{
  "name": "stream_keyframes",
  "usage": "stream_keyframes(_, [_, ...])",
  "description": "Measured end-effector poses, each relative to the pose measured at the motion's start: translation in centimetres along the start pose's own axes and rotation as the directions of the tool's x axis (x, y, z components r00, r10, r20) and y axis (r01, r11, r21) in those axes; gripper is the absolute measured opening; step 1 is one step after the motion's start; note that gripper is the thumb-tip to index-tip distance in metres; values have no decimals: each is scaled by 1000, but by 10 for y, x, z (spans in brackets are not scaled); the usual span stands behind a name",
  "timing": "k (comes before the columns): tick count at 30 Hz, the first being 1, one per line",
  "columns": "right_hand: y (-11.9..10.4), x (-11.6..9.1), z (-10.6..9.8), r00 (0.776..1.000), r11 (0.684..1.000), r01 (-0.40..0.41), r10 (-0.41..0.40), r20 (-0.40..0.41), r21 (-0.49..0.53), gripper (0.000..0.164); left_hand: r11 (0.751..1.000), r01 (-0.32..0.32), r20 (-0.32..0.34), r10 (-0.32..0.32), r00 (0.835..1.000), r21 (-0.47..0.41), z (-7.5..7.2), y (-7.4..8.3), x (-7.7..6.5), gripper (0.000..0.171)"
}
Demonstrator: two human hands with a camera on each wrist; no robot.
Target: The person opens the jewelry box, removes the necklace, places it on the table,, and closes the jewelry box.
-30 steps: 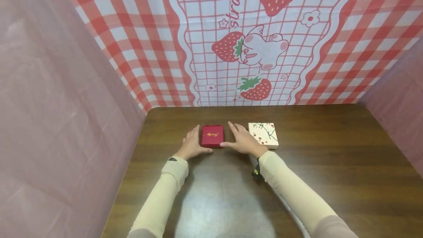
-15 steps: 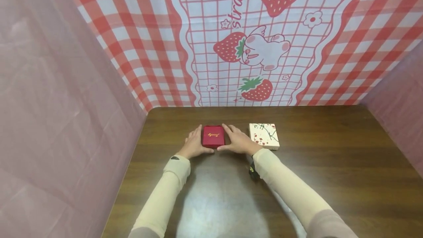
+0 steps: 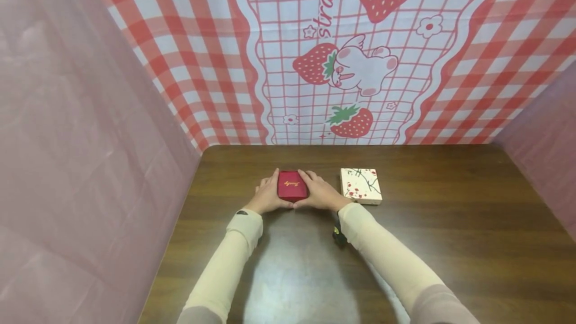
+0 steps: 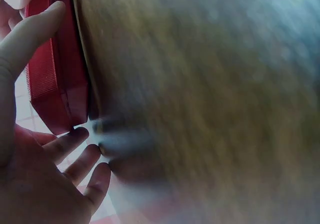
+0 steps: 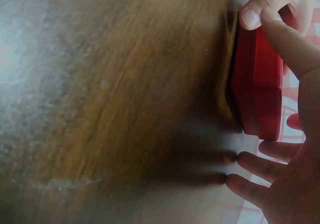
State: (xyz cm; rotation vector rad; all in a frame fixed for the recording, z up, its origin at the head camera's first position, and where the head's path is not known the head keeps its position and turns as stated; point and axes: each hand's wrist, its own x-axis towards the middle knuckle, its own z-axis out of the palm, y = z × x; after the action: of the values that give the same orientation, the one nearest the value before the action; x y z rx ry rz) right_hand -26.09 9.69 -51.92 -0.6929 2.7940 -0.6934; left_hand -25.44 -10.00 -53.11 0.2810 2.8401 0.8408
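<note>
A small red jewelry box (image 3: 292, 185) with gold script on its lid lies at the back left of the wooden table. My left hand (image 3: 268, 196) holds it from the left, my right hand (image 3: 320, 195) from the right. Both thumbs lie along its near side, their tips almost meeting. In the left wrist view the red box (image 4: 42, 76) has the left thumb on it and fingers at its far end. The right wrist view has the right thumb against the red box (image 5: 267, 86), with the other fingers spread around its far end. The box's underside is hidden.
A cream box (image 3: 361, 185) with a red-blossom branch pattern lies just right of my right hand. The brown table (image 3: 450, 224) ends at a red checked strawberry cloth (image 3: 288, 89) behind. Pink cloth (image 3: 99, 174) hangs at the left, with more at the right.
My right hand has moved left, away from the cream box, onto the red box's right side. My left hand has closed in from the left. The thumb tips have come together.
</note>
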Motion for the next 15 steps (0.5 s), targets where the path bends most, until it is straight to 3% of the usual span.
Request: stream_keyframes(15, [-4, 4, 3, 999, 999, -37, 37, -13, -25, 104, 1000, 16, 11, -16, 1000, -8, 1, 1, -4, 116])
